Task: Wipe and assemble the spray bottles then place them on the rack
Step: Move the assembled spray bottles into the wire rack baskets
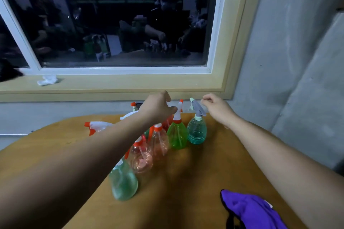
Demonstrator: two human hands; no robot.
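Observation:
Several spray bottles stand in a curved row on the wooden table [186, 182]: a teal-green one [123, 182] nearest, two pink ones [141, 158], a bright green one [176, 135] with a white and orange head, and a teal bottle [197, 132] with a grey spray head [197, 108]. My right hand [216, 107] pinches the back of that grey head. My left hand [160, 106] reaches over the row with curled fingers against the green bottle's head; what it holds is hidden. A purple cloth [251, 210] lies at the table's near right.
Loose white and orange spray heads [96, 126] lie at the table's far left, behind my left arm. A crumpled white tissue [47, 80] sits on the window sill. The grey wall rises right behind the table. No rack is in view.

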